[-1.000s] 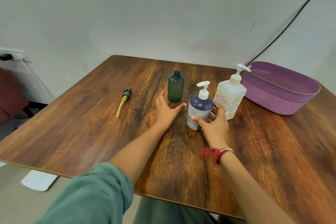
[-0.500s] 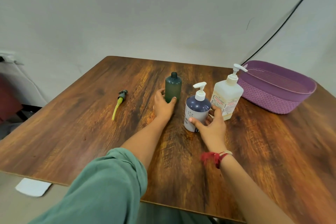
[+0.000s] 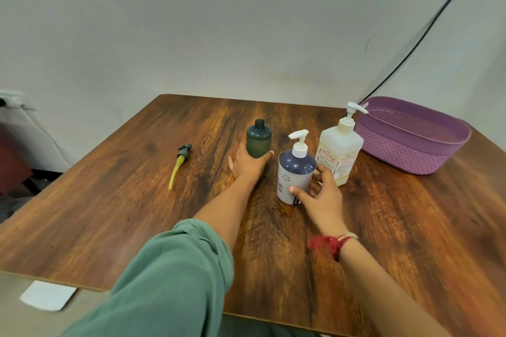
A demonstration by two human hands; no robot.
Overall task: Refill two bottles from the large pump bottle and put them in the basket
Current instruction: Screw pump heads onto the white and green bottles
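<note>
A small dark green bottle [image 3: 258, 138] stands uncapped in the middle of the wooden table [image 3: 109, 213]. My left hand [image 3: 247, 164] grips its base, thumb on the right side. A navy and white pump bottle [image 3: 295, 169] stands to its right, and my right hand [image 3: 319, 194] holds its lower part between thumb and fingers. Behind that stands the large white pump bottle [image 3: 339, 150] with a printed label. A purple woven basket [image 3: 410, 145] sits at the far right with nothing visible inside.
A loose pump head with a yellow-green tube [image 3: 179, 164] lies on the table left of the green bottle. A black cable [image 3: 427, 27] runs down the wall behind the basket. A white piece [image 3: 48, 295] lies on the floor at the lower left.
My left hand has moved forward from the table and closed round the base of the green bottle. My right hand has stayed on the navy pump bottle.
</note>
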